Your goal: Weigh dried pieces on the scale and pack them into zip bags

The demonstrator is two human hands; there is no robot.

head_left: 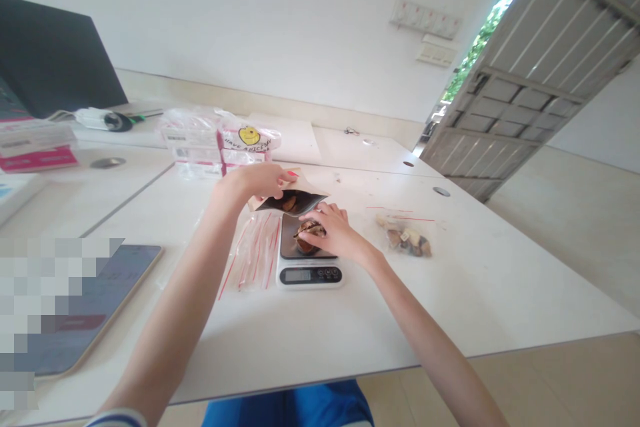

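Nearest, blue fabric shows below the white table (450, 320), and a flat tablet (127, 280) with a pale gold rim lies at left, partly pixelated. One white kitchen scale (310, 280) has a dark, smooth plate and a black panel with three round buttons; its display digits are too faint to read. Brown, wrinkled dried pieces (306, 245) lie on the plate, too overlapped to count. The right hand (337, 227) curves over them, fingertips by the pouch's edge; I cannot tell whether it grips any. The left hand (260, 183) pinches the rim of one gaping pouch (306, 183), paper-brown outside and dark inside, above the scale's far edge; a brown piece shows within.

Left of the scale lie several clear bags (253, 250) with red strips; right, one filled clear bag (407, 238). Beyond, a plastic wrapper (247, 137) reads "HAVE A NICE DAY" beside one yellow smiley.
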